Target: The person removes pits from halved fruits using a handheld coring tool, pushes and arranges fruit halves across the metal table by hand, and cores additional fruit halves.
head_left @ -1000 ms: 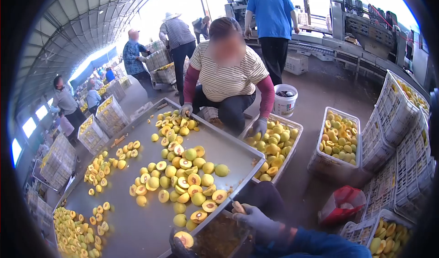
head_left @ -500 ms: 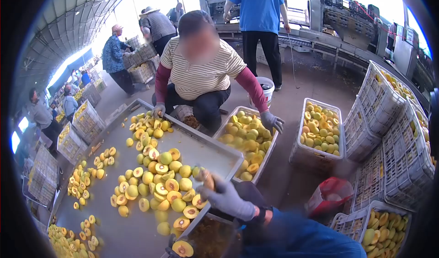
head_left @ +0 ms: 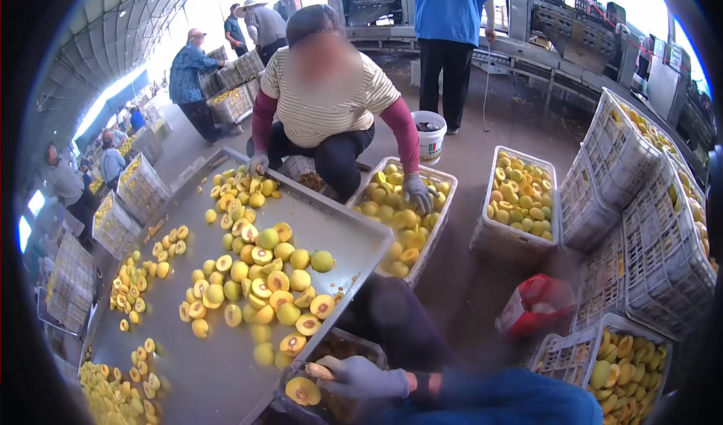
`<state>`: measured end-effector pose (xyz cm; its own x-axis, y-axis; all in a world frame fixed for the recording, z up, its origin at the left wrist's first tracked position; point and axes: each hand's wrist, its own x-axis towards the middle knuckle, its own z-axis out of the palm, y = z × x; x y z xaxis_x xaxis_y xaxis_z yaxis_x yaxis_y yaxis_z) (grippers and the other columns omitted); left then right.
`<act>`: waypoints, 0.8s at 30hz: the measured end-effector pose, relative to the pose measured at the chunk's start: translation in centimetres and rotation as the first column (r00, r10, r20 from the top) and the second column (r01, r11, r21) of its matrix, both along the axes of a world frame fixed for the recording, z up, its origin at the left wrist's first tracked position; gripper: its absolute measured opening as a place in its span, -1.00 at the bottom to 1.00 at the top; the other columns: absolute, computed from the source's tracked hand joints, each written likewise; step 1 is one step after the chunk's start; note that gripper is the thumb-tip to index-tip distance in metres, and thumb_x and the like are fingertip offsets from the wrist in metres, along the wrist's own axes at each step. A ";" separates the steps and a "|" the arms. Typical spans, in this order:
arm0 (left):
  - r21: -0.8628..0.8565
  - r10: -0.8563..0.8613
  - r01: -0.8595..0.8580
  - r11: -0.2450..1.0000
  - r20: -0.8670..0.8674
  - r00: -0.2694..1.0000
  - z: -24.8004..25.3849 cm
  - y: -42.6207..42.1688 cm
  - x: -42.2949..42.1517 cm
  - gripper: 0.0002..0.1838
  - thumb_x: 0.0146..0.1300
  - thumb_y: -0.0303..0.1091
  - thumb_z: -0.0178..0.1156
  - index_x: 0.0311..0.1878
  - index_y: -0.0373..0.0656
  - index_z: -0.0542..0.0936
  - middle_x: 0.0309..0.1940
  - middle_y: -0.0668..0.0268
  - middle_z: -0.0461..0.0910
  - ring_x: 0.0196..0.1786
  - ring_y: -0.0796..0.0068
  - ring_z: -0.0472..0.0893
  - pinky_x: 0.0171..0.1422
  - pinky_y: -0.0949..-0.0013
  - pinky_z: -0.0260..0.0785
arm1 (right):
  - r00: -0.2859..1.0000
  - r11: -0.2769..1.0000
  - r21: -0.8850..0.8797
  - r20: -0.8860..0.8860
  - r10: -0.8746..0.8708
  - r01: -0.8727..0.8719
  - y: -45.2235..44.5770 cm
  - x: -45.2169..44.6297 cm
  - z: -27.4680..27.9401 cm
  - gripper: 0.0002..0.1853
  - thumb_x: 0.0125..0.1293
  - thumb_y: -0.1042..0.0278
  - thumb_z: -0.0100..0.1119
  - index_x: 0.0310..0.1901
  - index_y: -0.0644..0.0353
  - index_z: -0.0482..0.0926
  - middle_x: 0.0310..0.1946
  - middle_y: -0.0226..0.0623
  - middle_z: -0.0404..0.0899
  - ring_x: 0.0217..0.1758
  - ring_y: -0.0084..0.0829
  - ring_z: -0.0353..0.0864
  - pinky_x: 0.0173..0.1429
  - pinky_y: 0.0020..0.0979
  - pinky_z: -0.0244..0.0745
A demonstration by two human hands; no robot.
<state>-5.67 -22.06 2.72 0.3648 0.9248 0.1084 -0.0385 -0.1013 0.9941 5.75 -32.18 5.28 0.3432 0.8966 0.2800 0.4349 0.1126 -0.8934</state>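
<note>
Grey-knit right hand (head_left: 360, 377) grips a stubby tan handle (head_left: 319, 371), dark-gloved left hand (head_left: 292, 408) holds a round yellow fruit half (head_left: 303, 391). Smooth grey metal table (head_left: 218, 361), arched roof (head_left: 113, 41).

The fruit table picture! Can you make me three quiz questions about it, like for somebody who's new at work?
1. Pick one. The camera wearer's right hand grips: A, a red bag; B, a light-brown handle; C, a whole fruit.
2. True or false: the white bucket stands on the floor.
3. Fill in the word: cut fruit halves lie on the metal ____, along with pieces that look whole.

Key: 1, B. 2, true. 3, table.
</note>
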 end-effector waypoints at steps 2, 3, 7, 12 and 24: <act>-0.003 0.002 -0.002 1.000 -0.001 1.000 0.1 -0.6 -0.1 -0.43 0.57 -0.05 -0.21 0.35 -0.36 0.36 0.11 0.06 0.55 0.10 0.31 0.59 0.20 0.28 0.48 | 1.000 0.998 0.066 -0.019 -0.024 0.025 -0.6 -0.6 0.4 -0.65 0.36 0.12 0.20 0.08 0.05 0.44 -0.48 0.03 0.57 -0.41 0.09 0.61 -0.35 -0.02 0.47; -0.004 0.001 -0.001 1.000 0.004 1.000 0.2 -0.8 0.0 -0.43 0.57 -0.04 -0.21 0.35 -0.36 0.36 0.11 0.06 0.55 0.10 0.31 0.59 0.20 0.28 0.48 | 1.000 0.996 0.092 0.006 -0.016 0.016 -0.8 -0.7 0.5 -0.65 0.36 0.11 0.20 0.08 0.05 0.44 -0.49 0.02 0.57 -0.41 0.09 0.61 -0.35 -0.02 0.47; 0.000 0.015 -0.015 1.000 0.012 1.000 -0.1 -1.0 0.2 -0.42 0.57 -0.03 -0.22 0.35 -0.36 0.36 0.10 0.06 0.56 0.10 0.31 0.59 0.20 0.28 0.48 | 0.999 0.999 0.013 -0.002 0.042 -0.042 -0.6 -0.9 0.1 -0.63 0.38 0.02 0.16 0.04 0.06 0.38 -0.47 0.02 0.57 -0.40 0.09 0.62 -0.33 -0.05 0.49; -0.008 0.018 -0.018 1.000 -0.014 1.000 -0.1 -1.6 0.0 -0.41 0.57 -0.01 -0.23 0.35 -0.36 0.36 0.10 0.06 0.56 0.09 0.31 0.59 0.20 0.28 0.48 | 0.999 0.998 0.045 -0.017 0.038 -0.037 -0.5 -1.2 -0.3 -0.50 0.39 -0.15 0.12 0.13 0.05 0.39 -0.41 0.06 0.61 -0.35 0.10 0.64 -0.27 -0.04 0.51; -0.021 -0.015 0.016 1.000 0.037 0.999 0.2 -2.5 0.3 -0.39 0.58 0.03 -0.24 0.35 -0.36 0.35 0.09 0.05 0.56 0.08 0.31 0.60 0.19 0.27 0.49 | 0.708 0.997 -0.081 -0.704 -0.045 -0.017 -1.3 -0.4 1.0 -0.49 0.35 0.14 0.30 0.20 0.28 0.46 0.06 -0.23 0.58 0.17 -0.42 0.53 0.25 -0.40 0.39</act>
